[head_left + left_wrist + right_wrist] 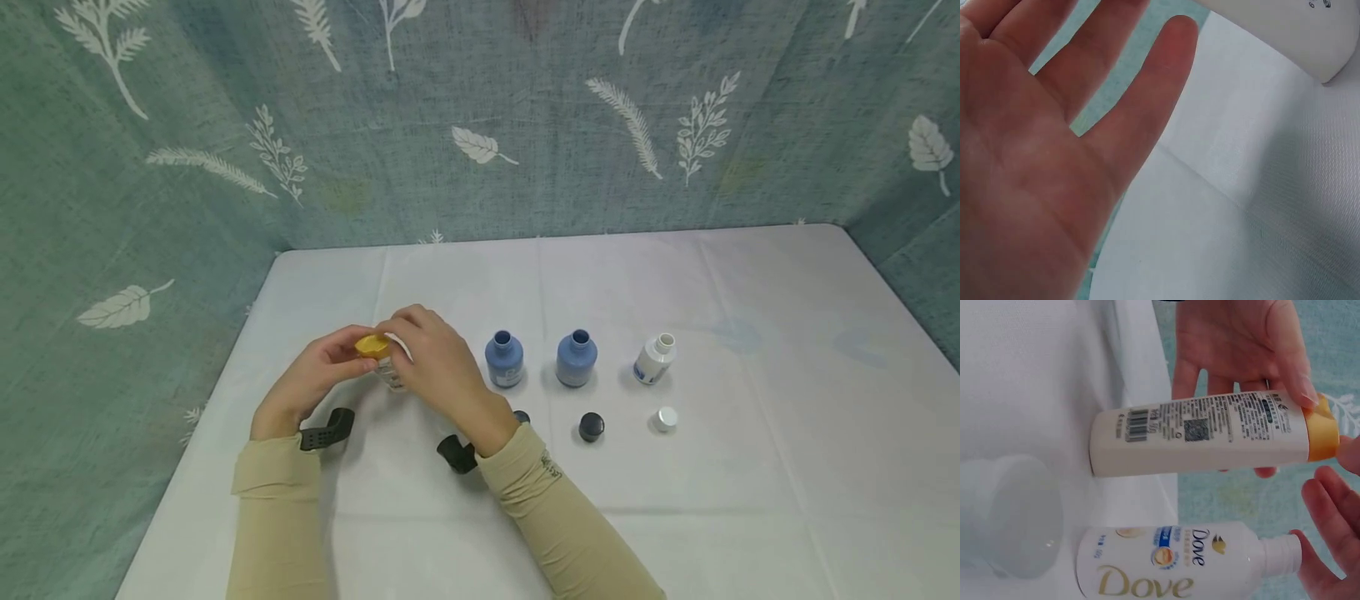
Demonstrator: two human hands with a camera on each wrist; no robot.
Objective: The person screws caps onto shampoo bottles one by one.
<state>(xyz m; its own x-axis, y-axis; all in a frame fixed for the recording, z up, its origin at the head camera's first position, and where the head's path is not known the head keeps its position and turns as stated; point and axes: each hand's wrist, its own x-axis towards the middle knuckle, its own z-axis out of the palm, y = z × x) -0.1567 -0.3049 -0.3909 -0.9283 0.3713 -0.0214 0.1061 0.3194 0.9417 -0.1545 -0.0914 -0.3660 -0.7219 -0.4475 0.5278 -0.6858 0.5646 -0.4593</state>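
A flat white bottle (1210,434) with small print stands upright on the table. My left hand (322,371) holds it near the top, the thumb (1300,394) across its front and fingers behind. In the left wrist view the palm and outer fingers (1138,112) spread beside the bottle (1291,31). My right hand (438,358) pinches the yellow cap (372,346) on top, with its other fingers (1335,519) loosely bent. Beside it, in the right wrist view, stands a white Dove bottle (1166,562) with a bare neck. The right hand hides it in the head view.
Two blue bottles (504,360) and a small white bottle (655,358) stand uncapped to the right. In front lie dark caps (592,427) and a white cap (666,419). A blurred, pale round thing (1022,519) is close to the right wrist camera.
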